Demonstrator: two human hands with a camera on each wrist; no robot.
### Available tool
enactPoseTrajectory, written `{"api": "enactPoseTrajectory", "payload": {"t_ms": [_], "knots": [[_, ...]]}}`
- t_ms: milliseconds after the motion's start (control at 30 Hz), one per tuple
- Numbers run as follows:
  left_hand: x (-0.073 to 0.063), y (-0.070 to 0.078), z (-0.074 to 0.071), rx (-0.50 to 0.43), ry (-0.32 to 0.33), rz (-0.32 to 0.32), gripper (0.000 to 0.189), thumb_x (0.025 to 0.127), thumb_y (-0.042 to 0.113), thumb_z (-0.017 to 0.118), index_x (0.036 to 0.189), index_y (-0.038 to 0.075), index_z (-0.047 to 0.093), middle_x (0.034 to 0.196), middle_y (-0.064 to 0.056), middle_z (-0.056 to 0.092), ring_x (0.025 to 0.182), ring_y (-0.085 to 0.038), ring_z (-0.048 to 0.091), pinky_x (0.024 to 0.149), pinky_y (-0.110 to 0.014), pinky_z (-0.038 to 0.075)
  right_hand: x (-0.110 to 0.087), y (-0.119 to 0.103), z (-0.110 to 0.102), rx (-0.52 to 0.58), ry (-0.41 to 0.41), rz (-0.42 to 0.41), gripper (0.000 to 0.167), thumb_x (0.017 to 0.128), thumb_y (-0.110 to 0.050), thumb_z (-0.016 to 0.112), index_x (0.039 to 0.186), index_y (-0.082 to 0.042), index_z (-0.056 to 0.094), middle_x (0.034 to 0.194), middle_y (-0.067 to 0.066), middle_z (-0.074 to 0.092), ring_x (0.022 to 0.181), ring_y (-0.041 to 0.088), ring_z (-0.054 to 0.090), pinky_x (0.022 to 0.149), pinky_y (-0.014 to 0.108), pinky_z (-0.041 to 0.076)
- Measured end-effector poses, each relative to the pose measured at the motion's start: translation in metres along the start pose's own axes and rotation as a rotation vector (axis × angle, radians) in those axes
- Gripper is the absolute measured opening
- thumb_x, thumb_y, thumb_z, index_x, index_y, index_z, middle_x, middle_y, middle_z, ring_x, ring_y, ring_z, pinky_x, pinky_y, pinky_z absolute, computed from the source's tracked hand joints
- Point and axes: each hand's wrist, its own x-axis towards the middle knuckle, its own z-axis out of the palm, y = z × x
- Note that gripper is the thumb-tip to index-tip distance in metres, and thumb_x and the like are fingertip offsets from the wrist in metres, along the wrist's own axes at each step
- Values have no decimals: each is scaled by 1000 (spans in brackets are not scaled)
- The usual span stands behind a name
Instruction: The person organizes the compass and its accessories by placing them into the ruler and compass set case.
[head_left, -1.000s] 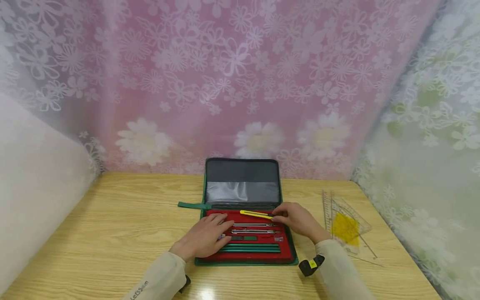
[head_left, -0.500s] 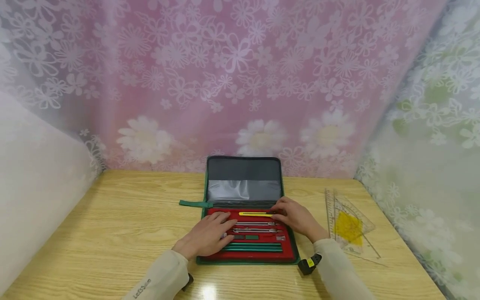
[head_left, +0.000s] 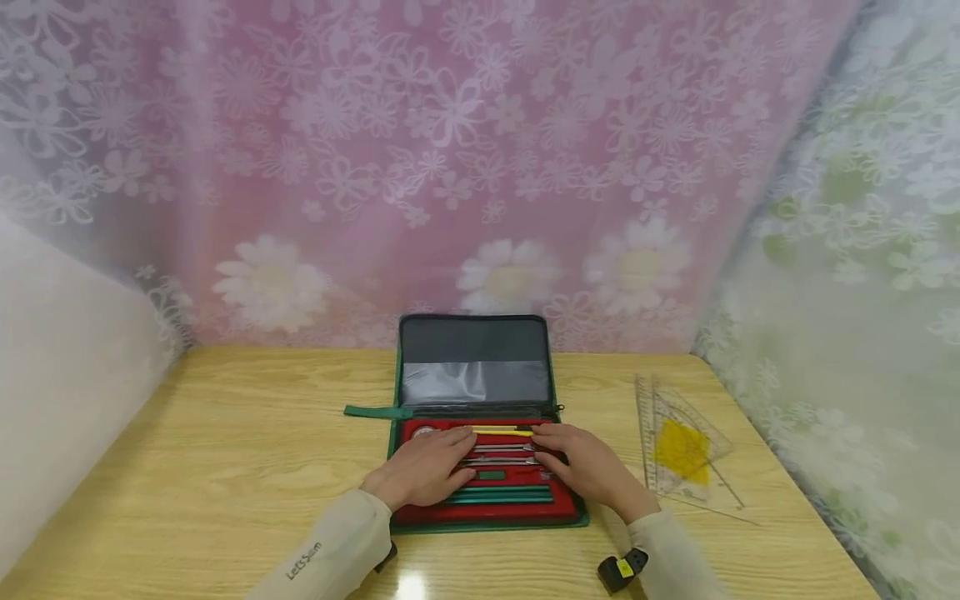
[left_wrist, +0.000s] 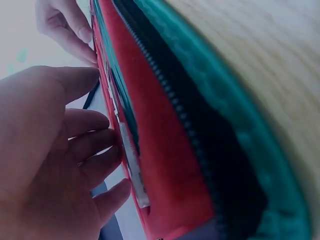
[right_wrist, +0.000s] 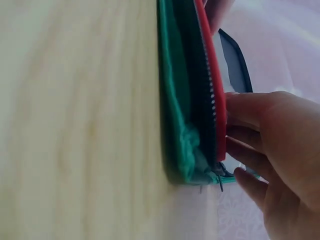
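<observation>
A green zip case (head_left: 487, 527) lies unfolded on the table, its red tray (head_left: 480, 515) facing up. In the tray's top row sits a yellow utility knife (head_left: 498, 432). My left hand (head_left: 423, 468) rests palm down over the tray's left part, fingertips near the knife's left end. My right hand (head_left: 596, 471) lies over the right edge, fingertips touching the knife's dark right end and close to the metal compasses (head_left: 504, 460). In the left wrist view, the fingers (left_wrist: 97, 120) are loosely bent at the tray's surface. Green pencils (head_left: 502, 498) fill the lowest row.
Clear set squares and a ruler (head_left: 647, 433) lie in a stack with a yellow piece (head_left: 681, 452) to the right. The raised lid (head_left: 472, 342) stands behind the tray. A green strap (head_left: 373, 412) sticks out left. A flowered curtain (head_left: 465, 167) hangs behind the table.
The utility knife has gone from tilted at my right fingertips to lying flat in the tray. My right hand has let it go and spread lower over the tray's right side.
</observation>
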Motion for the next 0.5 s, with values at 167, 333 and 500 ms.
{"api": "enactPoseTrajectory", "payload": {"t_ms": [167,333,500], "knots": [[1,1,0,-6,1,-8,52,101,39,44,143,9,44,147,-6,40,134,-18,37,108,-42,29,-2,-6,2,0,16,15,39,94,-28,61,127,-6,63,132,10,56,122,27,51,99,45,41],[2,4,-1,-4,3,-15,51,100,38,46,142,8,47,145,-6,43,134,-19,38,109,-44,27,-2,-12,4,31,19,90,41,96,-33,58,126,-6,63,133,10,55,124,28,49,100,46,40],[5,9,-3,20,27,-18,51,100,40,47,141,11,48,141,-4,47,132,-20,40,108,-43,29,-1,-19,5,61,35,147,44,98,-37,53,128,-6,61,130,10,57,122,27,51,100,46,40]]}}
